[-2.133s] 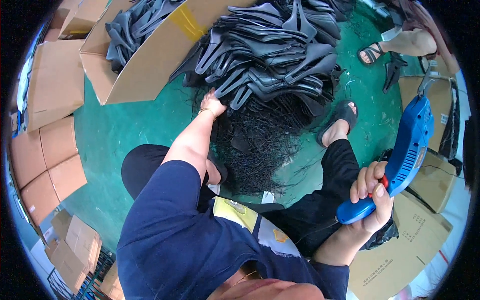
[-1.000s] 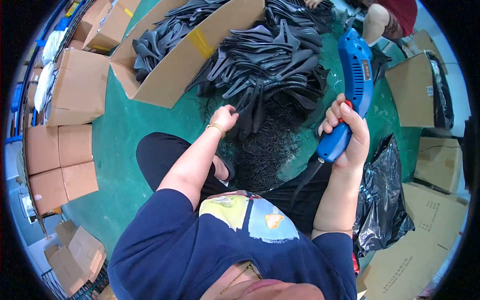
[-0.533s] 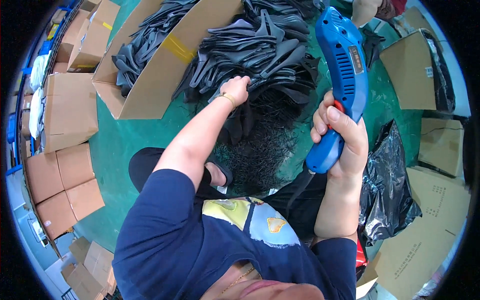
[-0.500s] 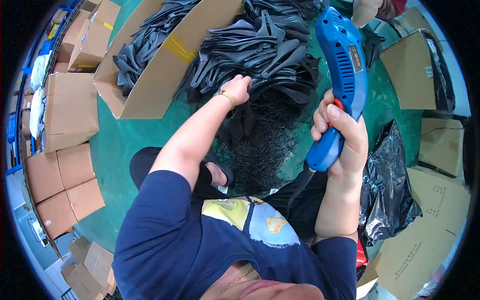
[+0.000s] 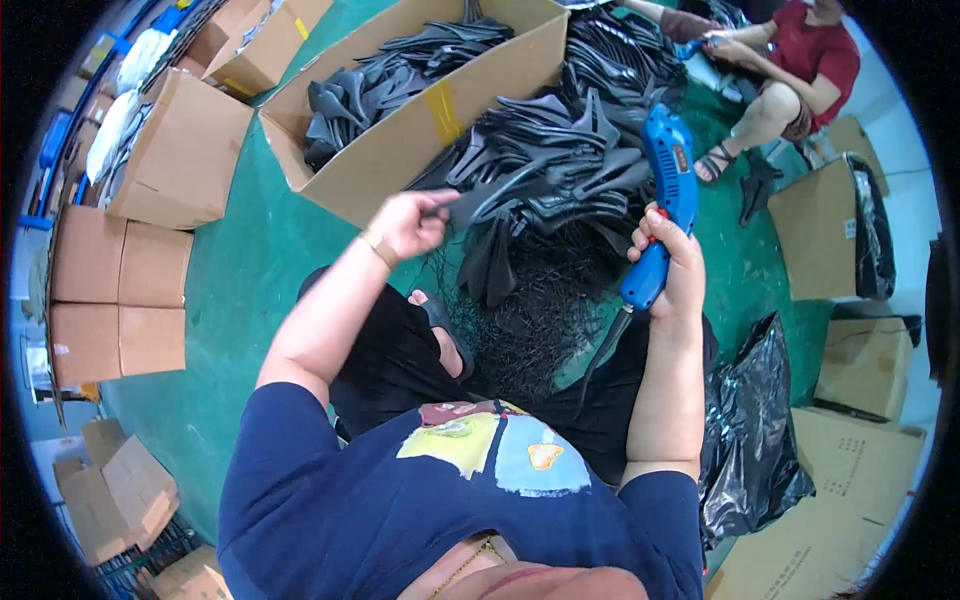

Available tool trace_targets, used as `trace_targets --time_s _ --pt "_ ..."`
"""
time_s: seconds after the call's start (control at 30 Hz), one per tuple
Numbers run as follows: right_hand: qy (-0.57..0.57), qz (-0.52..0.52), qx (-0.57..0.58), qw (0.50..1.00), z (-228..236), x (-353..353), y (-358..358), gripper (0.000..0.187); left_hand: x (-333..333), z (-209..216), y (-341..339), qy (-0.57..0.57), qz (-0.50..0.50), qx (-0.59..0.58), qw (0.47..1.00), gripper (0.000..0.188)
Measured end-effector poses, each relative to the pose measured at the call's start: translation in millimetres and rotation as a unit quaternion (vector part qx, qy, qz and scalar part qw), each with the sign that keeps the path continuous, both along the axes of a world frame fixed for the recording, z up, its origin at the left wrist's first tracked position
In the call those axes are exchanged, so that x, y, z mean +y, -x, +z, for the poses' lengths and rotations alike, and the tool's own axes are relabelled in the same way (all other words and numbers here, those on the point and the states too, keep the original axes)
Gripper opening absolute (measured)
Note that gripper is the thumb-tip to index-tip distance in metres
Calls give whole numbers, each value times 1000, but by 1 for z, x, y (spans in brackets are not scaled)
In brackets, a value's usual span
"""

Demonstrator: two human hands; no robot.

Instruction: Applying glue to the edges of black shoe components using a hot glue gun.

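My left hand (image 5: 410,224) is closed on the end of a flat black moulded piece (image 5: 492,198), raised in front of the pile. My right hand (image 5: 678,262) grips a blue corded power tool (image 5: 672,175) by its handle, with a thumb near the red switch. The tool points up and away from me, and its cord hangs below. A big pile of similar black moulded pieces (image 5: 600,185) lies on the floor ahead. Thin black trimmings (image 5: 525,345) are heaped between my legs. What kind of head the tool has, I cannot make out.
A long open carton (image 5: 385,150) holding more black pieces stands beside the pile. Cartons (image 5: 120,290) are stacked along the left. A black plastic bag (image 5: 755,440) lies at my right. Another person (image 5: 800,75) sits at the far right, holding a blue tool.
My left hand has drawn back left from the pile, with a black piece in it. The right hand and the tool sit lower in view. My view has shifted, showing the other person.
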State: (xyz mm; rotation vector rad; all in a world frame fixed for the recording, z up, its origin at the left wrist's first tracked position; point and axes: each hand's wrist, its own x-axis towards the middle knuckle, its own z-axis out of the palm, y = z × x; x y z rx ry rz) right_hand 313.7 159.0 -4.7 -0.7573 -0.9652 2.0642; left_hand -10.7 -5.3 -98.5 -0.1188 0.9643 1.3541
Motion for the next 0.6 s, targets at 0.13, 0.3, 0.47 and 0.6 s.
trace_targets --time_s 0.13,0.3,0.47,0.6 --pt "23 43 -29 998 -10 -15 20 20 2 8 -88 -6 -6 -155 988 25" --pt "-22 126 -46 991 -31 -42 49 34 17 -2 -129 -32 -114 -84 989 22" --pt "54 118 -132 983 -33 -28 47 23 34 23 -148 -76 -228 21 971 51" --pt "18 31 -142 989 -43 -6 55 18 45 28 -134 -242 -263 200 912 63"
